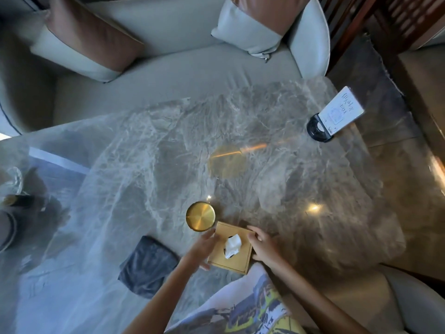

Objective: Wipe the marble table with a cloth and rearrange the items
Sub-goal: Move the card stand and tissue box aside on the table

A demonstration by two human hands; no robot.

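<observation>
Head view puts both of my hands on the wooden tissue box (237,251), which sits at the near edge of the marble table (144,165), right in front of my body. My left hand (204,244) is pressed against the box's left side with the fingers curled along the edge, and my right hand (263,247) is clamped on the right side, thumb over the top rim. So the box is pinched between the two, with a white tissue (233,245) sticking up from its opening. I cannot tell whether the box is lifted or resting on the marble. The folded dark cloth (147,266) lies flat just left of my left forearm, nearer that hand than the right, with its long axis running away from me and slightly to the right. A round brass dish (200,216) stands just beyond the box's far left corner, close to touching it. A card stand (334,114) sits well apart at the far right corner. My guess is the box gets shifted first, then the left hand drops sideways for the cloth.
</observation>
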